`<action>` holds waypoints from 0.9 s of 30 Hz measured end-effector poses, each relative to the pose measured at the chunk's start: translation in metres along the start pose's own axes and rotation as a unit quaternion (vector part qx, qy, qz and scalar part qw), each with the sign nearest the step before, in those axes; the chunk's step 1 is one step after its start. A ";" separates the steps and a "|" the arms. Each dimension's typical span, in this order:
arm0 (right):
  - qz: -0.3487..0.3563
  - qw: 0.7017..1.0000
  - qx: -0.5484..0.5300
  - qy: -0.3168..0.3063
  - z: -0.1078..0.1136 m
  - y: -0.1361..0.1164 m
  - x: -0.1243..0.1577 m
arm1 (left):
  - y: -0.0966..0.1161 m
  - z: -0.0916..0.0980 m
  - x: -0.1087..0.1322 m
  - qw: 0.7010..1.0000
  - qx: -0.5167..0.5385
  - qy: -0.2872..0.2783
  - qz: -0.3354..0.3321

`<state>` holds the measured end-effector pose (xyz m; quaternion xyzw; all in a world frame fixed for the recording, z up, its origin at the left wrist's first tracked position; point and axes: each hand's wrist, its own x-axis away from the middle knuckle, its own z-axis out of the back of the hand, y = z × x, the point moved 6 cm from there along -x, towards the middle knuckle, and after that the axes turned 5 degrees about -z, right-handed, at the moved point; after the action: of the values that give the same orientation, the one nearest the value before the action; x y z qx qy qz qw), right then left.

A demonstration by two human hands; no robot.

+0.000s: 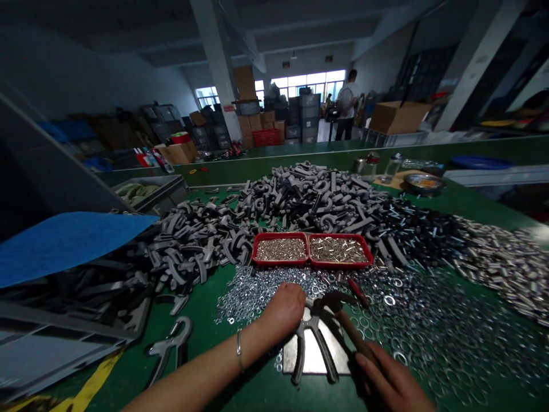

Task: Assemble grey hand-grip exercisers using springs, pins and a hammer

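Note:
My left hand [283, 312] is closed in a pinch over the top of a grey forked metal part [312, 346] that lies on a flat metal plate [315, 359]. What its fingertips pinch is hidden. My right hand [392, 383] grips the wooden handle of a hammer [343, 312], whose dark head hovers just above the part's top. Shiny washers [412, 320] spread over the green table all around the plate.
Two red trays [311, 250] of small metal pieces sit behind the washers. A large heap of grey forked parts [274, 212] fills the middle. Grey crates [51, 337] and a blue sheet stand at left. A person [347, 106] stands far back.

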<state>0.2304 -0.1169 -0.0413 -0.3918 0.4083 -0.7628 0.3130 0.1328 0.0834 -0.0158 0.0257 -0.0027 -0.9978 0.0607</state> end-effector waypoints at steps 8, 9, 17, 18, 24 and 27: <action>0.102 0.971 0.216 -0.028 0.017 -0.077 -0.021 | 0.008 0.007 0.059 0.984 0.136 0.042 0.111; 0.092 0.962 0.255 -0.036 0.013 -0.076 -0.027 | 0.011 0.003 0.061 0.985 0.128 0.029 0.109; 0.093 0.947 0.297 -0.074 0.004 -0.068 -0.054 | 0.010 -0.009 0.056 0.988 0.094 0.005 0.126; 0.086 0.941 0.318 -0.072 0.006 -0.066 -0.053 | 0.009 -0.008 0.056 0.987 0.095 0.002 0.127; 0.090 0.946 0.301 -0.082 0.014 -0.049 -0.026 | 0.008 -0.012 0.054 0.990 0.084 -0.001 0.114; 0.081 0.951 0.292 -0.056 0.014 -0.030 -0.018 | 0.008 -0.013 0.052 0.991 0.086 0.007 0.098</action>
<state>0.2466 -0.0943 -0.0165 -0.2911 0.1793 -0.7976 0.4970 0.0832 0.0693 -0.0310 0.0376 -0.0905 -0.9829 0.1556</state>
